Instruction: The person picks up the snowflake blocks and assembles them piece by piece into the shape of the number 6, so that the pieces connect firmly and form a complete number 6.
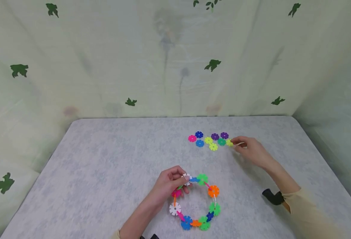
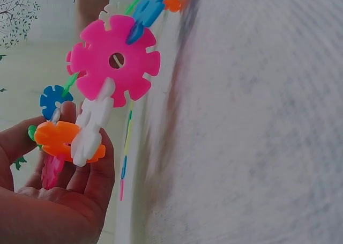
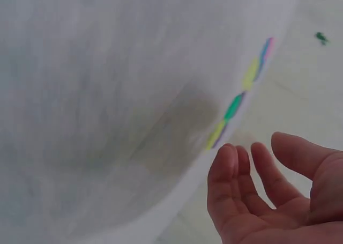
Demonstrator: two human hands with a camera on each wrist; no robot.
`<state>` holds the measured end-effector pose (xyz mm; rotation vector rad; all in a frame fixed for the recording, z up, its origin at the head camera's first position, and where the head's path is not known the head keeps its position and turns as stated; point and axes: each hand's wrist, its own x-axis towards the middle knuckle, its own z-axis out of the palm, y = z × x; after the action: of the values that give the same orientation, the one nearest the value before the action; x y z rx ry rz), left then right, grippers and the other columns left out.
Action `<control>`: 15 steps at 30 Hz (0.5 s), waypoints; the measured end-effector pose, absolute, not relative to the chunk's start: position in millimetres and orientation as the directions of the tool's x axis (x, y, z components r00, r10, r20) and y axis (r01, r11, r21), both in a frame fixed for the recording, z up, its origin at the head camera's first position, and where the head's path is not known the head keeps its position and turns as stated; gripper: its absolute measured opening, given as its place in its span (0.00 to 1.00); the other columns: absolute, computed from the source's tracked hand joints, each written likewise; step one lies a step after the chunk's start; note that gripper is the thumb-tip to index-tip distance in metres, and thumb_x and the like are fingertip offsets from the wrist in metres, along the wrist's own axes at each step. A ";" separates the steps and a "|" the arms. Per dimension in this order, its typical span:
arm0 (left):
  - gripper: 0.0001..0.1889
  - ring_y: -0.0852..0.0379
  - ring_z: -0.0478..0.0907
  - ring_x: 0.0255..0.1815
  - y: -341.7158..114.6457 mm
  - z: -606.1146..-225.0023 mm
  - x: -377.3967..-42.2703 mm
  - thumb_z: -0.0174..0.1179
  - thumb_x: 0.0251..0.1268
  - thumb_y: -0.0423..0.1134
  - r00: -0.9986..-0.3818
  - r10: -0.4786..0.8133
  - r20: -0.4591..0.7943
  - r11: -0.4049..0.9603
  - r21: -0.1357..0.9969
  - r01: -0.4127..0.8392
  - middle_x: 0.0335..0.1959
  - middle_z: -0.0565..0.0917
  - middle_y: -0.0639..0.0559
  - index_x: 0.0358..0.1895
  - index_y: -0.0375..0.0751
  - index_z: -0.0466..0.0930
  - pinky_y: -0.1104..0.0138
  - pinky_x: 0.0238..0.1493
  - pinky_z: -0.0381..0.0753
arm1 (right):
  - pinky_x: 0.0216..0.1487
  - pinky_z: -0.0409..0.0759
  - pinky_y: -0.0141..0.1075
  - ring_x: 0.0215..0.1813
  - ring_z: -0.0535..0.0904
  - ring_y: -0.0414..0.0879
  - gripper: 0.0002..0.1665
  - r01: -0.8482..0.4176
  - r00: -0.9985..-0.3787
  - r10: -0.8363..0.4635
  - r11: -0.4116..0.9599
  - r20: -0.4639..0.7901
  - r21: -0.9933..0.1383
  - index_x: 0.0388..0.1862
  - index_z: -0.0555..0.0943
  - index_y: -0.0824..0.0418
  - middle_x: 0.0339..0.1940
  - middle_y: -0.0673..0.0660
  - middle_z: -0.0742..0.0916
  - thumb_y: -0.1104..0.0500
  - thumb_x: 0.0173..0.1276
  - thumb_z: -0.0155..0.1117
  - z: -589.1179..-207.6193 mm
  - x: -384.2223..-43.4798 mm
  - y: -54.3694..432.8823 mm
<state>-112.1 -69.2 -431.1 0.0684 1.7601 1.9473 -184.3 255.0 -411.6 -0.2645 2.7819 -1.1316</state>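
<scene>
In the head view my left hand (image 1: pixel 173 181) holds a ring of linked snowflake discs (image 1: pixel 213 191) by its upper left part, thumb over a white disc (image 1: pixel 187 179). The left wrist view shows the chain's orange disc (image 2: pixel 56 139) among the curled fingers and a large pink disc (image 2: pixel 115 59) above them. My right hand (image 1: pixel 251 151) hovers at the right end of a group of loose discs, nearest a yellow disc (image 1: pixel 229 142). In the right wrist view its fingers (image 3: pixel 222 174) are loosely bent, thumb apart, with nothing between them.
Several loose discs lie flat toward the back of the grey table (image 1: pixel 103 166), among them a pink disc (image 1: pixel 192 138), a blue disc (image 1: pixel 200 143), a purple disc (image 1: pixel 224 135) and a green disc (image 1: pixel 221 142). A pale curtain (image 1: pixel 169 66) with leaf shapes hangs behind the table.
</scene>
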 end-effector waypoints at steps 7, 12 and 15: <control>0.12 0.53 0.83 0.28 -69.5 -431.2 -111.8 0.65 0.65 0.40 -0.867 0.391 -0.308 -0.031 0.937 -0.347 0.35 0.86 0.41 0.41 0.35 0.77 0.67 0.31 0.81 | 0.53 0.75 0.54 0.52 0.76 0.60 0.20 -0.131 -0.969 -0.235 0.759 -0.081 -0.637 0.57 0.78 0.70 0.51 0.67 0.82 0.62 0.69 0.63 -425.8 -221.0 266.0; 0.11 0.53 0.82 0.27 -70.1 -430.3 -111.1 0.65 0.66 0.40 -0.870 0.389 -0.302 -0.035 0.939 -0.342 0.35 0.86 0.40 0.41 0.35 0.77 0.67 0.31 0.81 | 0.50 0.76 0.51 0.46 0.75 0.57 0.15 -0.108 -0.976 -0.202 0.781 -0.084 -0.615 0.48 0.81 0.67 0.45 0.63 0.83 0.62 0.64 0.68 -432.7 -228.2 262.5; 0.11 0.53 0.82 0.27 -70.7 -429.2 -111.3 0.65 0.66 0.40 -0.872 0.386 -0.302 -0.039 0.939 -0.343 0.35 0.86 0.40 0.41 0.35 0.77 0.66 0.31 0.81 | 0.43 0.76 0.46 0.41 0.75 0.55 0.15 -0.076 -0.978 -0.178 0.784 -0.106 -0.616 0.45 0.79 0.68 0.40 0.61 0.82 0.62 0.63 0.69 -431.3 -227.0 259.3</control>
<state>-111.3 -70.7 -429.2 0.0453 1.7547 1.9594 -227.0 259.3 -431.3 -0.2013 2.8163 -0.9622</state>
